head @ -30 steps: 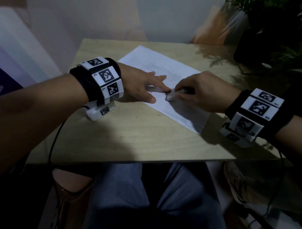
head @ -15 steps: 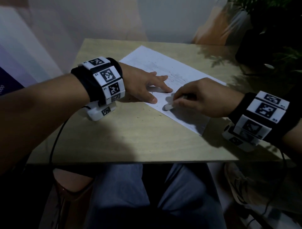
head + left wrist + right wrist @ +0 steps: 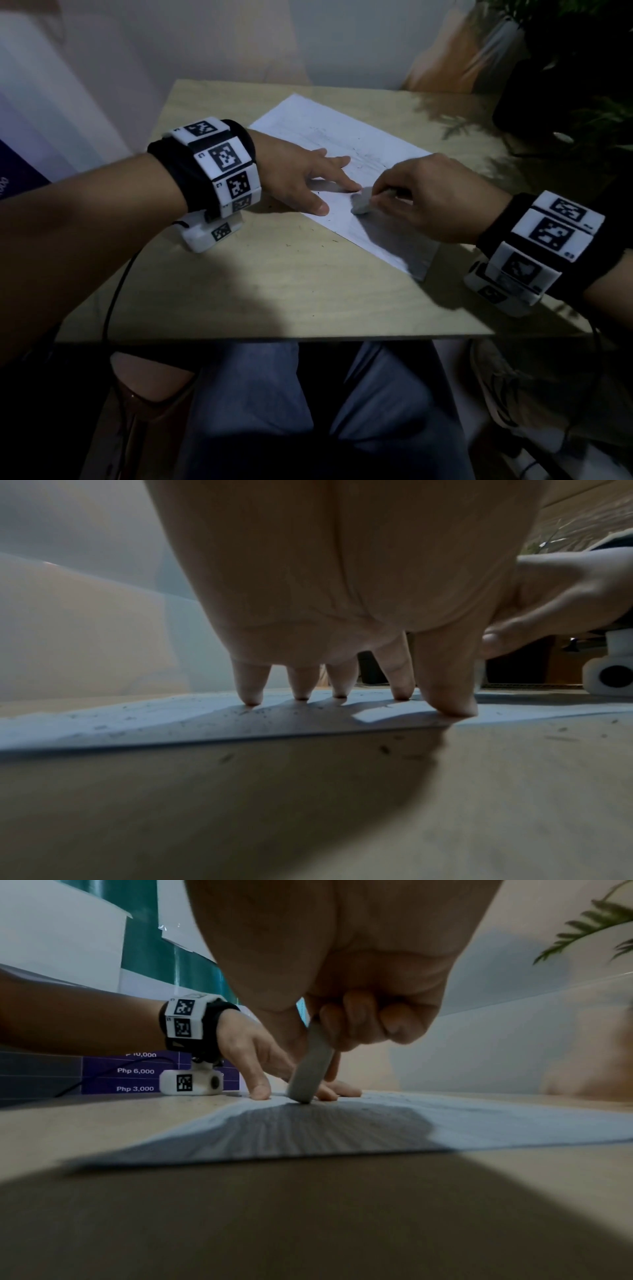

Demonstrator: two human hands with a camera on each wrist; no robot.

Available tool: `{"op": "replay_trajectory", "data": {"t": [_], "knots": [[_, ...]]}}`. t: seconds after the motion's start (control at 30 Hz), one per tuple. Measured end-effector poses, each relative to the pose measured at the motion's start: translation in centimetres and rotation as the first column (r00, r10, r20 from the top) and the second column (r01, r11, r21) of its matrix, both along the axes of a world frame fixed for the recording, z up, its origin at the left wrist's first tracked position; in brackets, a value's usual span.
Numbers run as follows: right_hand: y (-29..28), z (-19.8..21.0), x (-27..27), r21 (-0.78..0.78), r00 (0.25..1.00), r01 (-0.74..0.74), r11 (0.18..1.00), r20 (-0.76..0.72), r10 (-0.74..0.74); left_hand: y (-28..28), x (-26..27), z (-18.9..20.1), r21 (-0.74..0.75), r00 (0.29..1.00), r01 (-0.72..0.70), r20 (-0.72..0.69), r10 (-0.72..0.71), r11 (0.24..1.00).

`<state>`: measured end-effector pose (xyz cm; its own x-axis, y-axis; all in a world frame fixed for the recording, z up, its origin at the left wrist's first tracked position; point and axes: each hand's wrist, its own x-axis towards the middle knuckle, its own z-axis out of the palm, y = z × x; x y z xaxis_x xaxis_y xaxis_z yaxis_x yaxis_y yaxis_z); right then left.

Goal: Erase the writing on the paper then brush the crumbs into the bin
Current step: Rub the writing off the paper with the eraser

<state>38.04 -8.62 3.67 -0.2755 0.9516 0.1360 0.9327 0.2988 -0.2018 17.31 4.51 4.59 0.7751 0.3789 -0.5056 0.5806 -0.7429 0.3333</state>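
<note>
A white sheet of paper [image 3: 346, 150] with faint pencil marks lies slantwise on the wooden table [image 3: 274, 284]. My left hand [image 3: 308, 178] lies flat on the sheet's near left part, and its spread fingertips [image 3: 251, 699] press the paper [image 3: 137, 723] down. Just to its right, my right hand [image 3: 428, 205] pinches a grey eraser [image 3: 361, 204] whose tip touches the sheet. From the right wrist the eraser [image 3: 310, 1069] stands nearly upright on the paper [image 3: 514, 1123], beside the left hand [image 3: 253, 1056]. No bin is in view.
Dark eraser crumbs [image 3: 301, 240] dot the table in front of the paper and the sheet near the fingers. A potted plant [image 3: 561, 68] stands at the back right corner. My knees [image 3: 260, 411] show below the table's front edge.
My right hand has rubbed the eraser toward me along the sheet and back up beside the left index finger. The left hand has stayed in place on the paper.
</note>
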Motion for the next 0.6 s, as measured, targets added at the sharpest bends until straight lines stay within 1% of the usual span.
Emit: {"op": "replay_trajectory", "data": {"t": [0.07,0.13,0.17,0.2,0.27,0.3,0.33,0.37,0.4,0.47,0.5,0.53,0.6], "knots": [[-0.60,-0.07,-0.45,-0.037,0.994,-0.104,0.994,-0.034,0.103,0.05,-0.05,-0.02,-0.007,1.000,0.001,-0.003,-0.001,1.000],[-0.93,0.03,-0.59,-0.118,0.984,-0.144,0.983,-0.125,0.129,0.07,-0.03,0.01,-0.005,1.000,0.001,-0.008,-0.002,1.000],[-0.77,0.04,-0.46,-0.129,0.985,-0.119,0.985,-0.138,0.101,0.05,-0.02,0.04,-0.001,1.000,0.000,-0.011,0.000,1.000],[-0.53,0.03,-0.26,-0.112,0.991,-0.071,0.991,-0.117,0.057,0.00,-0.02,0.08,0.003,1.000,0.000,-0.011,0.000,1.000],[-0.21,-0.01,0.04,-0.035,0.999,0.023,0.999,-0.027,-0.024,-0.05,0.01,0.09,0.010,1.000,0.002,-0.010,-0.002,1.000],[-0.19,-0.07,0.03,0.002,1.000,0.027,1.000,0.012,-0.028,-0.04,0.01,0.06,0.011,1.000,0.003,-0.012,-0.003,1.000],[-0.31,-0.15,-0.14,0.018,0.999,-0.004,1.000,0.036,0.003,-0.04,0.01,0.03,0.011,1.000,0.003,-0.013,-0.003,1.000],[-0.55,-0.20,-0.40,0.006,0.998,-0.056,0.998,0.030,0.056,-0.01,0.00,0.01,0.011,1.000,0.002,-0.014,-0.002,1.000],[-0.85,-0.14,-0.64,-0.037,0.995,-0.103,0.994,-0.011,0.103,0.00,-0.03,0.01,0.010,1.000,0.000,-0.014,0.000,1.000],[-1.10,0.08,-0.79,-0.149,0.985,-0.131,0.980,-0.130,0.112,0.05,-0.01,-0.03,0.004,1.000,-0.001,-0.012,0.001,1.000],[-0.96,0.14,-0.70,-0.167,0.985,-0.109,0.980,-0.149,0.085,0.07,-0.01,-0.05,0.003,1.000,-0.002,-0.009,0.002,1.000],[-0.78,0.15,-0.59,-0.154,0.989,-0.071,0.986,-0.139,0.050,0.10,-0.03,-0.07,0.004,1.000,-0.001,-0.007,0.001,1.000],[-0.49,0.12,-0.29,-0.074,0.998,0.007,0.997,-0.066,-0.012,0.17,-0.05,-0.08,0.007,1.000,0.002,-0.005,-0.002,1.000]]}}
